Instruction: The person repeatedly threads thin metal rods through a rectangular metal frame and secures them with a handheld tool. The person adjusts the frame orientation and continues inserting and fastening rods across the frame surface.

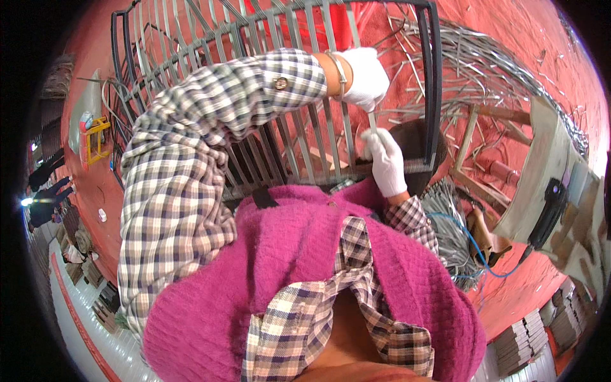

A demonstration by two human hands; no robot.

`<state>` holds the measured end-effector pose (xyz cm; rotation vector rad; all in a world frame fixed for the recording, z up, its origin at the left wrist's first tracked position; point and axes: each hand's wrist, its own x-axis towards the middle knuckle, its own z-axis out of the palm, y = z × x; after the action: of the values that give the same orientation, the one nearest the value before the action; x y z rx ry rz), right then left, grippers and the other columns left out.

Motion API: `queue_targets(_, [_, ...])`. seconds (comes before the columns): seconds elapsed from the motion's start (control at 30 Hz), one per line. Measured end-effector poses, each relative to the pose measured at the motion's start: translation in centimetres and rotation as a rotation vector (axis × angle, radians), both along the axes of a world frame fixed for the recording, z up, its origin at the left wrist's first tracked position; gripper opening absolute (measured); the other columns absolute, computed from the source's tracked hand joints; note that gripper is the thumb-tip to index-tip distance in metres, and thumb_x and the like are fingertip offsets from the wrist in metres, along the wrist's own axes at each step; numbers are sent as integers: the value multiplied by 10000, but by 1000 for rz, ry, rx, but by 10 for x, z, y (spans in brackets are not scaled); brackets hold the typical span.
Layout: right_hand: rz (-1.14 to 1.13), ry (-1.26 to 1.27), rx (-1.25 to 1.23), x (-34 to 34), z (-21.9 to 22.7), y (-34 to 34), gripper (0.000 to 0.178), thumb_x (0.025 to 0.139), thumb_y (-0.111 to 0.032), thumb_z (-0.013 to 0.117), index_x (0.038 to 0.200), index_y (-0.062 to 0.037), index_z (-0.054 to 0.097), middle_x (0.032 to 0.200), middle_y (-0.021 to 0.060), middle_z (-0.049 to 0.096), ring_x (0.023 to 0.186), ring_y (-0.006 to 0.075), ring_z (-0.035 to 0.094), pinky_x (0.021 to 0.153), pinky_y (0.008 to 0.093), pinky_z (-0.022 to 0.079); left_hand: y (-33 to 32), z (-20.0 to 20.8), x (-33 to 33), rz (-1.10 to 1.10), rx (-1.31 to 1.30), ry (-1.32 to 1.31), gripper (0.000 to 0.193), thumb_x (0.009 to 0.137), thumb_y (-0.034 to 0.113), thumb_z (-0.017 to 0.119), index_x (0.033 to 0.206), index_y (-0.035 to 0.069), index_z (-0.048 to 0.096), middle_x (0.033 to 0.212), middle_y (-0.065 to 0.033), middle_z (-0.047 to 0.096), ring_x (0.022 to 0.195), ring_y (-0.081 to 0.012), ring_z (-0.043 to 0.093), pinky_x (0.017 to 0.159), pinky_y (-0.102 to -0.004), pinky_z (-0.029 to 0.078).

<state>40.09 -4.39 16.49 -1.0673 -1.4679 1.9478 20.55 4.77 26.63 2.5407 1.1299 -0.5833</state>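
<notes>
Before me stands a black metal frame (pixel 431 83) with flat grey strips (pixel 326 137) stretched across it side by side. My left hand (pixel 365 79), in a white glove, reaches over the frame and is closed around a grey strip (pixel 373 121) near the frame's right end. Just below it, my right hand (pixel 387 167), also gloved in white, pinches the same strip between thumb and fingers. The short length between both hands shows; the ends inside the gloves are hidden. My right fingers are slightly blurred.
Loose grey strips (pixel 490 54) lie in a long tangle on the red floor (pixel 541 38). At right are a wooden stool frame (pixel 474 172), a cloth-covered surface with a black-handled tool (pixel 548 213) and a blue cord (pixel 474 242). A yellow object (pixel 97 140) stands far left.
</notes>
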Motion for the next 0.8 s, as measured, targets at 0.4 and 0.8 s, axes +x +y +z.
queue_targets(0.4, [-302, 351, -611, 61, -6, -52, 564, 876, -28, 591, 1399, -22, 379, 1184, 118, 596, 903, 195, 632, 783, 314, 524, -53, -54, 55, 15, -41, 87, 138, 743, 253, 632, 703, 167, 731, 649, -46, 668, 606, -238, 609, 781, -376, 447])
queue_targets(0.8, [217, -83, -304, 68, -35, -44, 268, 894, -142, 536, 720, 24, 653, 639, 72, 622, 616, 149, 571, 583, 295, 436, -151, -30, 71, 375, 394, -415, 580, 557, 420, 829, 983, 115, 580, 1098, -41, 580, 1214, -265, 487, 1110, -524, 272])
